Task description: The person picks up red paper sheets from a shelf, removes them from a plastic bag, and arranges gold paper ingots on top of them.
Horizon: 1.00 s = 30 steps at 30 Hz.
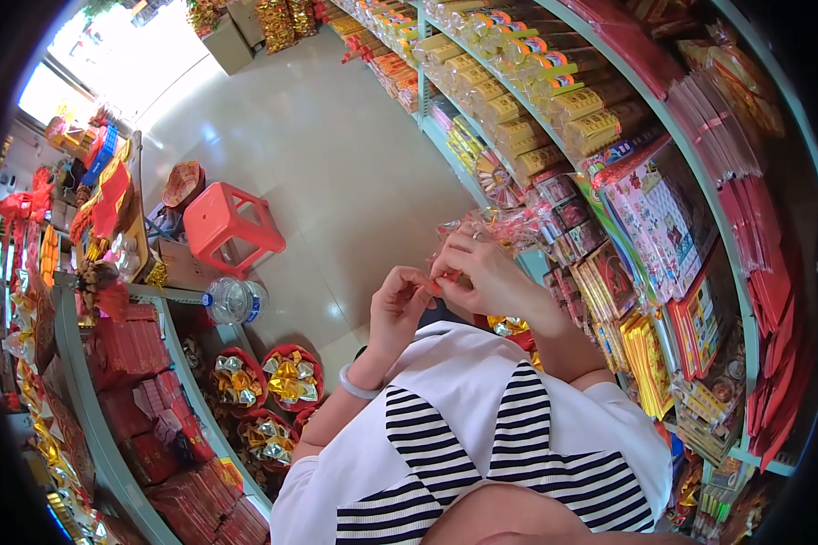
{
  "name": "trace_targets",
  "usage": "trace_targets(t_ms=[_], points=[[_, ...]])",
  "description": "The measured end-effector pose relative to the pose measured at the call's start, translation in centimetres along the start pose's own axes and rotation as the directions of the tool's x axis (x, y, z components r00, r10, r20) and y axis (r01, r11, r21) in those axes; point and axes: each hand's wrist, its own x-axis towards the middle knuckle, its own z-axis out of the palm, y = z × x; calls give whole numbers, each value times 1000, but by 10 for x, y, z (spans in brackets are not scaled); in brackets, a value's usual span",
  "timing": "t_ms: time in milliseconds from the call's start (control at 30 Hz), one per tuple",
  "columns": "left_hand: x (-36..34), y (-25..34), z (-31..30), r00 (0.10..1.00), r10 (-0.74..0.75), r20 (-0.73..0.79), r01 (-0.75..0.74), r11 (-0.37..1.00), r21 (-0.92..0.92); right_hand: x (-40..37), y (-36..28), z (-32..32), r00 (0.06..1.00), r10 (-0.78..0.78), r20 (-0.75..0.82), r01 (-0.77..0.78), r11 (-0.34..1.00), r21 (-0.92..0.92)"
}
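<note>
Beside shelf (747,318), left fingers (411,274) and right fingers (454,262) pinch small item (434,289), seemingly red; stool (214,222) beyond.

Left forearm (377,359) and right forearm (554,331) extended forward, left hand (398,302) and right hand (489,271) close together, fingers (452,261) curled, fingertips pinched inward

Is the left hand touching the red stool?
Apart: the head view shows a clear stretch of floor between the left hand and the red stool.
</note>
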Motion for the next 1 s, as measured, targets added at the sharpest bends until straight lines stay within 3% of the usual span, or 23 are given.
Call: trace_targets(t_ms=[133, 267, 433, 567, 767, 867, 933, 1000], points=[[0, 3, 4, 999, -47, -16, 45, 991, -127, -3, 3, 8, 998, 42, -48, -40, 999, 30], [2, 9, 8, 994, -96, -58, 82, 974, -211, -7, 12, 17, 909, 334, -248, -227, 897, 379], [0, 6, 13, 974, -229, -5, 221, 947, -235, -6, 15, 1, 877, 417, -238, -261, 830, 492], [13, 19, 30, 971, -239, 2, 229, 928, -293, -4, 13, -5, 905, 391, -165, -271, 832, 484], [18, 9, 29, 986, -164, -24, 149, 941, -302, -4, 32, 20, 895, 437, -93, -313, 762, 567], [23, -6, 24, 984, -130, -122, 92, 956, -277, -6, 57, 36, 878, 479, -10, -377, 702, 605], [25, -9, 11, 983, -172, -59, 142, 927, -346, -2, 68, 61, 748, 657, 93, -431, 374, 821], [28, -18, -14, 983, -185, -9, 174, 940, -294, 8, 74, 85, 711, 676, 193, -433, 204, 878]])
